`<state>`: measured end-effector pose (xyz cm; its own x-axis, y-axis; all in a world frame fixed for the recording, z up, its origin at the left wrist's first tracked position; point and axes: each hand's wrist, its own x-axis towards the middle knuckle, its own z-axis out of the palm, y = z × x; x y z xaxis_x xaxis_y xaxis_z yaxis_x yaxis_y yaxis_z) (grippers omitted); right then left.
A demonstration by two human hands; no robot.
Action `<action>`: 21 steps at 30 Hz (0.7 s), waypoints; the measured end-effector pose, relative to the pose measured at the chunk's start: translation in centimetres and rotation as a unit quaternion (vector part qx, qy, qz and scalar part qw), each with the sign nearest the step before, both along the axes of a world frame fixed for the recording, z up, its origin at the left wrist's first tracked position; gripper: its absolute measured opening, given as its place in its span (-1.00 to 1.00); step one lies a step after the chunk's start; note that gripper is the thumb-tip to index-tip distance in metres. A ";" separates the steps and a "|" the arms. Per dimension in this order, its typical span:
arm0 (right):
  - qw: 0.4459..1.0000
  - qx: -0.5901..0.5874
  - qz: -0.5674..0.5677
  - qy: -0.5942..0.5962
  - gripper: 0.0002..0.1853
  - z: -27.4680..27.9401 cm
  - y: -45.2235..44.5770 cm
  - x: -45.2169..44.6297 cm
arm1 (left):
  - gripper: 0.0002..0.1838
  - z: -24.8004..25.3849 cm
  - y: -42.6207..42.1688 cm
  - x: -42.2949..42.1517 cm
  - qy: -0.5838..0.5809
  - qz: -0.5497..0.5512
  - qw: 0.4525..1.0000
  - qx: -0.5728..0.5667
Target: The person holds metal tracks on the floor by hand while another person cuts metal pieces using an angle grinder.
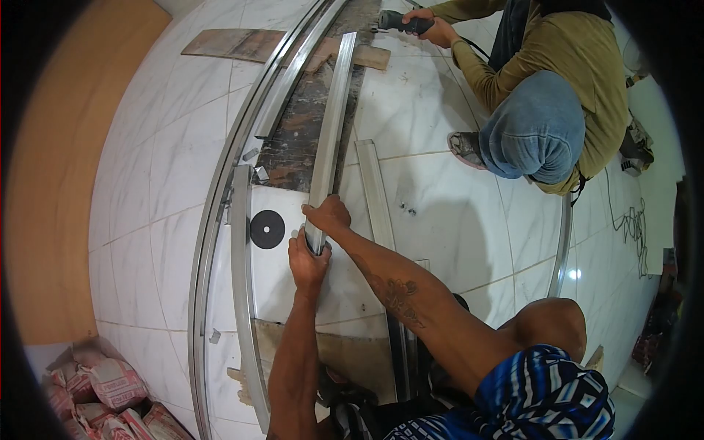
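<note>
A long silver metal channel [332, 125] slants away from me over a stained board, its near end between my hands. My left hand [308, 262] is closed round that near end. Just above it, my right hand [329, 215] grips the channel from the right side. Left of my hands, a black cutting disc [277, 233] with a centre hole lies flat on the tiles. At the channel's far end, a co-worker's hands hold a dark power tool [405, 23], its head close to the metal; whether it touches I cannot tell.
Long metal profiles [198, 293] run along the left, and another channel [376, 191] lies to the right. Under the work is a stained board [293, 158] with a cross plank [235, 44]. The co-worker [535, 117] crouches at upper right. Red-and-white bags [114, 381] sit lower left.
</note>
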<state>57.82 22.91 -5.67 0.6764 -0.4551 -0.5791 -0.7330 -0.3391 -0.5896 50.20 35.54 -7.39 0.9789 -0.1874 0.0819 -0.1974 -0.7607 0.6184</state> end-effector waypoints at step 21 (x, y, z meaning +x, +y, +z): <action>0.996 -0.003 0.015 -0.083 -0.27 -1.0 1.3 0.5 | -0.21 -0.4 1.1 1.3 0.061 -0.040 0.996 0.043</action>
<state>58.28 24.23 -6.69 0.7762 -0.4361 -0.4554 -0.6148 -0.3634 -0.7000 51.49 36.63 -7.77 0.9620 -0.2671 -0.0558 -0.1879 -0.7967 0.5745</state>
